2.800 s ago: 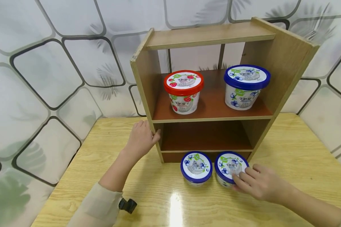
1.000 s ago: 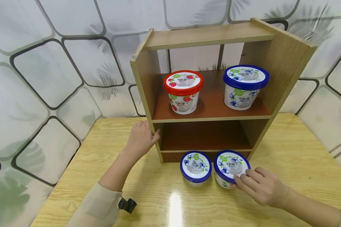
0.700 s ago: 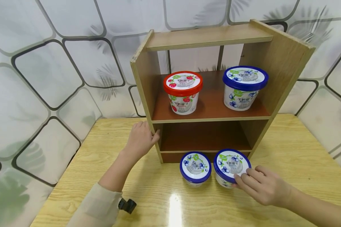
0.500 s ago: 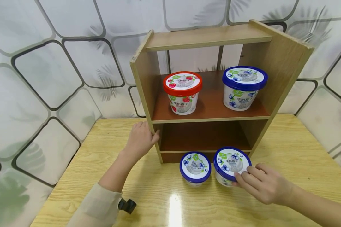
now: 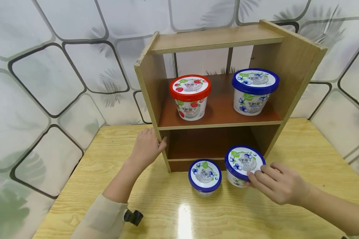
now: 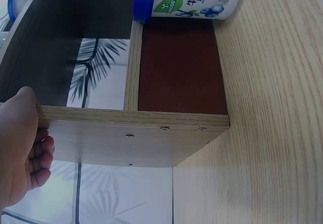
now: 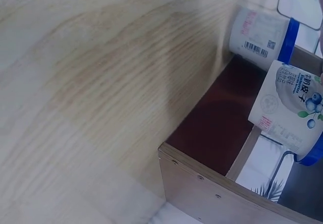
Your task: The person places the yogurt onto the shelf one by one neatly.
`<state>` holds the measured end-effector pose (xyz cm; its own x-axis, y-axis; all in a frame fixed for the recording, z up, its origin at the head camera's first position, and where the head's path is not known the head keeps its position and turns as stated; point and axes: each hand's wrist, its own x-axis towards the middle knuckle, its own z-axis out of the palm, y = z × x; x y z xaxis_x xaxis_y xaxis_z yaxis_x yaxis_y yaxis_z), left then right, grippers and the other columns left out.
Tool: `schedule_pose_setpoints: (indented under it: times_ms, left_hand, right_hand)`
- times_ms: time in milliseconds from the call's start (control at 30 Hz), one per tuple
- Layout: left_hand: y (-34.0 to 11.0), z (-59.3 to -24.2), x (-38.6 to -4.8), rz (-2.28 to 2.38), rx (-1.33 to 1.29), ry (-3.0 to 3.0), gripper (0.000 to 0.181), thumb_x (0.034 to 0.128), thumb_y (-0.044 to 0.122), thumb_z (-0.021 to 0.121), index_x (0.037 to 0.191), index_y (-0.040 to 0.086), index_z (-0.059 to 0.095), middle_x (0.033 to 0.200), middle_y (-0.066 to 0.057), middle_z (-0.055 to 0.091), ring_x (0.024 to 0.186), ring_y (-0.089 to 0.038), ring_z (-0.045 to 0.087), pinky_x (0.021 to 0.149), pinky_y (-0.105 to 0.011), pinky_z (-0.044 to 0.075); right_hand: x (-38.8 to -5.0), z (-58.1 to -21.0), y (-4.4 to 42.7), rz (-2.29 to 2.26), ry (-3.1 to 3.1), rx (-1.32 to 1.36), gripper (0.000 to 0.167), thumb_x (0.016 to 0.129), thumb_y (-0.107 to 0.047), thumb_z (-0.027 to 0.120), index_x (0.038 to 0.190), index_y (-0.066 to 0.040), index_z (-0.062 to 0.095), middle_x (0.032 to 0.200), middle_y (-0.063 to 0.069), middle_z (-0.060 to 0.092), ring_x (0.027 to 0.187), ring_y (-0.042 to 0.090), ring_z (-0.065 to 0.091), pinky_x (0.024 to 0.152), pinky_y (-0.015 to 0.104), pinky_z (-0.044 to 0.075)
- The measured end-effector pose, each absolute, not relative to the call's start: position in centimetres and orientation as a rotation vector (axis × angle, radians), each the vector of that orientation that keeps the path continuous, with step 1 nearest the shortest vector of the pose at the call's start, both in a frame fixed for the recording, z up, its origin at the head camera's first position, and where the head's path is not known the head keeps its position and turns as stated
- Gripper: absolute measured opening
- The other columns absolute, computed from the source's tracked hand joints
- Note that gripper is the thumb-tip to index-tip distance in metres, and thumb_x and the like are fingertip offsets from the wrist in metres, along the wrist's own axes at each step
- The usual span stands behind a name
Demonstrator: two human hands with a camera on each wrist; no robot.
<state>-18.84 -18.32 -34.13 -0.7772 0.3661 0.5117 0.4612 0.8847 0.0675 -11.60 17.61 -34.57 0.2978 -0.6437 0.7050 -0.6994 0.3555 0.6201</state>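
My right hand (image 5: 279, 182) pinches the rim of a blue-lidded blueberry tub (image 5: 245, 162) on its right side. The tub hangs just off the table, before the shelf's low opening; the right wrist view shows its printed side (image 7: 290, 108). My left hand (image 5: 145, 146) grips the left side panel of a small wooden shelf (image 5: 149, 94), thumb inside and fingers outside. In the left wrist view that hand (image 6: 20, 148) sits at the panel's edge. A second blue-lidded tub (image 5: 204, 176) stands on the table, left of the held one.
On the shelf's middle board stand a red-lidded strawberry tub (image 5: 190, 98) at left and a blue-lidded tub (image 5: 255, 91) at right. Below it is a lower compartment (image 5: 212, 142). The wooden table (image 5: 167, 212) ends at a patterned wall covering (image 5: 107, 79).
The right hand has raised the blueberry tub from the table and moved it slightly toward the shelf. My left hand keeps its grip on the panel. The view has shifted slightly.
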Motion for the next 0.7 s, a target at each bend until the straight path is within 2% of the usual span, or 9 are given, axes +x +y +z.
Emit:
schedule_pose_setpoints:
  times_ms: [700]
  left_hand:
    - [-18.2, -34.1, -18.8, -0.292, -0.575, -2.607, 0.022, 0.0877, 0.025, 0.053, 0.078, 0.005, 0.05, 0.07, -0.008, 0.051, 0.073, -0.029, 0.052, 0.071, -0.041, 0.041]
  right_hand:
    - [-12.3, -32.5, 17.5, 0.02, -1.377, 1.352, 0.032, 0.096, -0.016, 0.051, 0.074, 0.003, 0.065, 0.059, 0.007, 0.054, 0.046, 0.019, 0.043, 0.037, 0.027, 0.033]
